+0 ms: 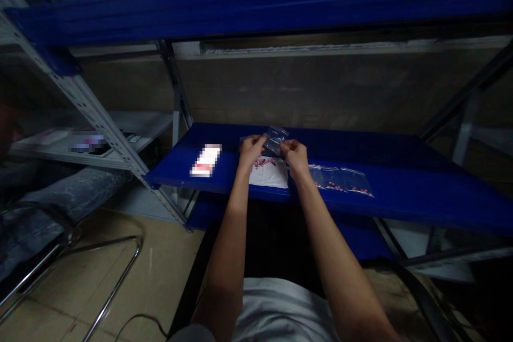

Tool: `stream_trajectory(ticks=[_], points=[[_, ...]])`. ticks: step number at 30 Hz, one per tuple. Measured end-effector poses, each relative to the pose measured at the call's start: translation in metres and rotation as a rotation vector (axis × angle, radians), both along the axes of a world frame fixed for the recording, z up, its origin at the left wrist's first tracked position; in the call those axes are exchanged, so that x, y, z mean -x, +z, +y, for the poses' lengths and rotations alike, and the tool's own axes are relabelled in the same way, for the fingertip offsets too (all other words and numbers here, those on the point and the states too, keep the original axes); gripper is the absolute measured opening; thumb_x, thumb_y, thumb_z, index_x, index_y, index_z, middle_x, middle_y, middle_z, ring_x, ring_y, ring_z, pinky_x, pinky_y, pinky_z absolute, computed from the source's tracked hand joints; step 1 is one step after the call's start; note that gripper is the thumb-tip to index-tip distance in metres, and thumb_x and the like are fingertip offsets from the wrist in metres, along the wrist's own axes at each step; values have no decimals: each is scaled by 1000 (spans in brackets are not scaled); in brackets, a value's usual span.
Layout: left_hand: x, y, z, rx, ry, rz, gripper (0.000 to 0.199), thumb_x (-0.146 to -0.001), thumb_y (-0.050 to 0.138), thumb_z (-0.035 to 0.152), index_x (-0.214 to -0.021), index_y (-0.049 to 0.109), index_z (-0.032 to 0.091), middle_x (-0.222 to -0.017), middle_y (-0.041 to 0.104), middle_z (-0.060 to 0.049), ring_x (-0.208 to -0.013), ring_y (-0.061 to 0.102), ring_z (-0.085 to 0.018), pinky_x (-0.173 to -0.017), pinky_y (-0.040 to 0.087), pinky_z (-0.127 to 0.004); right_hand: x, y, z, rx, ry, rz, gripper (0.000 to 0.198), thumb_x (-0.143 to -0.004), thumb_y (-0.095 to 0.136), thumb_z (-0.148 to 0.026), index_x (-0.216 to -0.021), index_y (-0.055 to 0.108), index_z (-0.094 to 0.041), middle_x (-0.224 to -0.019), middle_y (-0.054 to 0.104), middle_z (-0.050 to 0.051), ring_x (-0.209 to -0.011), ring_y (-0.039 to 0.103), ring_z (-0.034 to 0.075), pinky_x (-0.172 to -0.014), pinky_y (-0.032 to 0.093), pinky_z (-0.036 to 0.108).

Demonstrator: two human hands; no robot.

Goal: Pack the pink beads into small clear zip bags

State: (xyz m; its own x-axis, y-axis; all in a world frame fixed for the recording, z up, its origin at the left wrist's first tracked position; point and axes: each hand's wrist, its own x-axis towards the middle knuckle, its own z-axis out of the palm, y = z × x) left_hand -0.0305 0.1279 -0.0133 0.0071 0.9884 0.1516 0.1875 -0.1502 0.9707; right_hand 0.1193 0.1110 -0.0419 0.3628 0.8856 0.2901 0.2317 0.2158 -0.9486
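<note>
A clear zip-lock bag [276, 138] is stretched between my two hands above the blue shelf. My left hand [252, 150] pinches its left side, and my right hand [295, 156] pinches the right side. Just below them lies a white sheet [269, 177] with a scatter of small red and pink pieces [264, 162] on it. To the right of my right hand, several clear bags [355, 179] lie in a row, with a few small reddish pieces at their lower ends. Part of another clear bag seems to show behind my left hand.
On the blue shelf [409, 181], a phone-shaped bright blurred item [206, 161] lies to the left. A blue upper beam [256, 2] crosses above my hands. A metal upright [100, 112] stands at the left, with a chair's metal frame [116, 278] beyond it. Another person is partly visible at far left.
</note>
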Motion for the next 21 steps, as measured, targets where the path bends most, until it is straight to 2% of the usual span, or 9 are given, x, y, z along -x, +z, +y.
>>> stream_trajectory(ticks=[3,7,10,12,15,17,21], points=[[-7,-7,-43,144,-166,-294,36,-88,77,38,-115,71,15,-91,76,-8,-71,71,-14,-58,50,-20,6,-11,-38,-21,53,144,24,-75,68,-42,-84,61,-21,-67,63,0,-61,56,16,-59,44,27],[-8,-12,-75,94,-267,-326,33,-83,78,18,-115,72,13,-98,76,-8,-73,69,-13,-61,53,-20,5,-14,-71,-29,114,95,21,-75,67,-38,-85,59,-22,-73,65,1,-66,59,17,-61,45,28],[-1,-7,-79,50,-367,-307,34,-84,76,16,-118,73,14,-102,76,-8,-77,70,-13,-63,54,-20,-1,-3,-82,-22,111,151,37,-77,70,-41,-108,57,-24,-80,68,0,-67,61,18,-53,41,26],[6,-3,-78,54,-443,-301,37,-83,77,18,-120,72,14,-102,76,-8,-78,71,-14,-65,55,-20,-4,7,-85,-72,122,171,48,-78,72,-40,-121,54,-27,-87,70,1,-70,63,18,-51,41,26],[16,-2,-79,83,-510,-271,43,-79,81,20,-121,72,14,-104,76,-9,-79,72,-15,-67,58,-22,-4,18,-90,-144,133,150,39,-79,74,-38,-113,59,-26,-88,71,3,-70,63,18,-52,43,27],[21,-4,-79,101,-504,-262,46,-76,84,20,-120,72,14,-108,75,-9,-81,73,-16,-69,60,-24,-5,20,-92,-130,137,136,32,-79,76,-40,-103,61,-25,-79,69,2,-64,61,18,-51,42,28],[32,-10,-80,128,-437,-234,48,-73,87,20,-118,71,15,-107,74,-8,-85,72,-17,-72,63,-28,-12,15,-93,-54,209,104,37,-74,83,-46,-94,60,-24,-69,68,0,-59,61,18,-48,39,26]])
